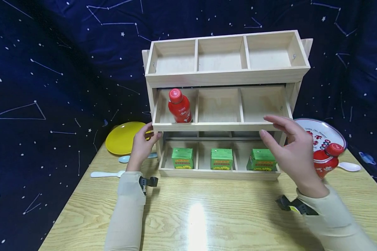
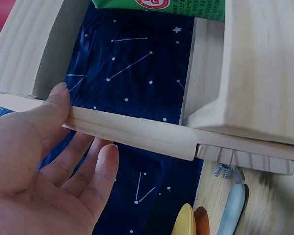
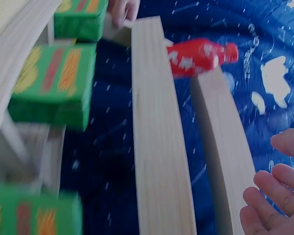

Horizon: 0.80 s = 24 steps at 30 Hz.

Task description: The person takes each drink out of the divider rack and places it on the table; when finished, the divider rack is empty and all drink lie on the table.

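The left hand [image 1: 140, 144] grips the wooden rack [image 1: 219, 104] by its left edge, while the right hand [image 1: 296, 153], fingers apart and empty, could, swinging back, topple the red bottle [image 1: 325, 163] near the tabletop's [image 1: 238, 209] right edge, though their clearance is unclear.

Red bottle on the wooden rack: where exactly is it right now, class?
In the head view, the red bottle stands in the left compartment of the middle tier of the wooden rack, above the leftmost green box.
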Tool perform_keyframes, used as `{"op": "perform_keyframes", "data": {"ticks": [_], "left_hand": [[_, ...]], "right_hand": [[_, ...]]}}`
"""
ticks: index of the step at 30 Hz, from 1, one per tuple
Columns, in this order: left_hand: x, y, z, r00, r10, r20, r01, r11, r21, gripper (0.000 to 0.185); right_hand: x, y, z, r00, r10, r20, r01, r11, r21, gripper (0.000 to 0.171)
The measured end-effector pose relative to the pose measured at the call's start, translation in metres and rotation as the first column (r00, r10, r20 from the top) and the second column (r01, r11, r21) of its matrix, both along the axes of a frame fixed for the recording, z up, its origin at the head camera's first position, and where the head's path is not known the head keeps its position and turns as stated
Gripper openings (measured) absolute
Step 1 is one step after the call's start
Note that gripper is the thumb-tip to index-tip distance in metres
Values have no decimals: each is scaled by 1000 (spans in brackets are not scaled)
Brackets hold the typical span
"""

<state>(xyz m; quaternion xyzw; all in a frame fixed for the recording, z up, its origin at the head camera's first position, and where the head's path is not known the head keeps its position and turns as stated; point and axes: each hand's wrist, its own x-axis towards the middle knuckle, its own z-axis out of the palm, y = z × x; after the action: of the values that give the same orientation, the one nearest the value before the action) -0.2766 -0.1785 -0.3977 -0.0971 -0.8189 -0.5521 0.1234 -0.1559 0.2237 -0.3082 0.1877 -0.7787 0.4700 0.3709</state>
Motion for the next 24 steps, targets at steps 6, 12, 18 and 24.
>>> {"op": "perform_keyframes", "data": {"ticks": [6, 12, 18, 24], "left_hand": [[-1, 0, -1, 1000, 0, -4, 0, 1000, -7, 56], [-2, 0, -1, 1000, 2, -7, -2, 1000, -2, 56], [1, 1, 0, 1000, 2, 4, -2, 1000, -4, 57], [1, 1, 1, 1000, 9, 13, -9, 1000, -18, 58]], "right_hand": [[-20, -45, 18, 988, 146, -51, -147, 989, -21, 43], [-34, -85, 37, 967, 254, -10, -254, 966, -45, 37], [-65, -112, 35, 949, 313, 45, -312, 950, -30, 45], [-81, -144, 47, 928, 361, 88, -365, 931, 28, 53]]}}
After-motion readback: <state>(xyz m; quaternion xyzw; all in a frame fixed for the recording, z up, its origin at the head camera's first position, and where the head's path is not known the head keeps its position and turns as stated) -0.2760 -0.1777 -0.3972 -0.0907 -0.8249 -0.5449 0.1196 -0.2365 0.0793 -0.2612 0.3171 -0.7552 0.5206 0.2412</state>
